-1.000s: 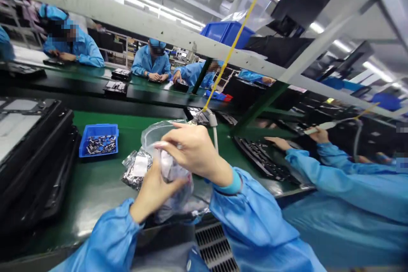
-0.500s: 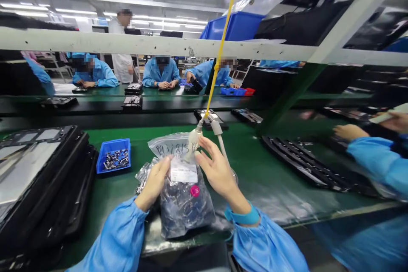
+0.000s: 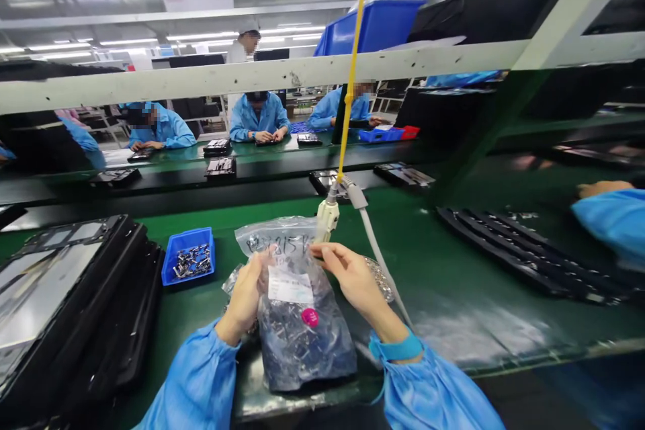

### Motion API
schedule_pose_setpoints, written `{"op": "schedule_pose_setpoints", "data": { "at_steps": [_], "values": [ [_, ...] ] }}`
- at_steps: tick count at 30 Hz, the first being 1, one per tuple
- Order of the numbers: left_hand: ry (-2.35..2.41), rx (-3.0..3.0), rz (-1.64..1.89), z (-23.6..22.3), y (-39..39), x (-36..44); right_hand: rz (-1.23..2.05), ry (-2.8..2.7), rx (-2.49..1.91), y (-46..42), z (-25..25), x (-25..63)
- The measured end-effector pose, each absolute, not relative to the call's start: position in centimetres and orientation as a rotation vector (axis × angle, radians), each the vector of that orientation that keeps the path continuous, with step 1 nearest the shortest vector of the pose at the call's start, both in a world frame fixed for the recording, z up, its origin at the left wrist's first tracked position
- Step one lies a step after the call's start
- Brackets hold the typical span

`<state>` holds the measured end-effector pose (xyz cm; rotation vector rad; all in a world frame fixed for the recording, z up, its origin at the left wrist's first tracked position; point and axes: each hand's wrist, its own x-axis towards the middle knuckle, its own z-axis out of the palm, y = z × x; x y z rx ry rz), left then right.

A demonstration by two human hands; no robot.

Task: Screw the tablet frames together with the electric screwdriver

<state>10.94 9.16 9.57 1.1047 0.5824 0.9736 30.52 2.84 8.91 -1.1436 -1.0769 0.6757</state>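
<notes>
A clear zip bag (image 3: 307, 342) of small dark parts stands at the bench's front edge, with handwriting near its top, a white label (image 3: 290, 286) and a pink round sticker (image 3: 310, 317). My left hand (image 3: 248, 289) is closed on its upper left edge. Thumb and fingers of my right hand (image 3: 350, 275) pinch its upper right edge. Just behind the bag hangs an off-white device (image 3: 327, 218) on a yellow cord (image 3: 354, 54), with a grey cable (image 3: 377, 248). Another clear bag (image 3: 230, 280) lies partly hidden behind my left hand.
A blue tray (image 3: 168, 259) of small metal parts sits left of the bag. Stacked black panels (image 3: 101, 322) fill the left side; long black strips (image 3: 514, 255) lie at right. A co-worker's sleeve (image 3: 612, 218) reaches in there. Several people work across the bench.
My right hand has moved down from beside the hanging device, which now shows more fully above my fingers. My left hand keeps its hold on the bag. The camera view has shifted slightly.
</notes>
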Motion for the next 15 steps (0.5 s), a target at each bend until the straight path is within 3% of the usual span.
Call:
{"op": "schedule_pose_setpoints", "data": {
  "at_steps": [15],
  "values": [
    [0.667, 1.006, 1.017, 10.6, 9.0, 9.5, 0.441, -0.938, -1.08, 1.3, 9.0, 28.1]
  ]
}}
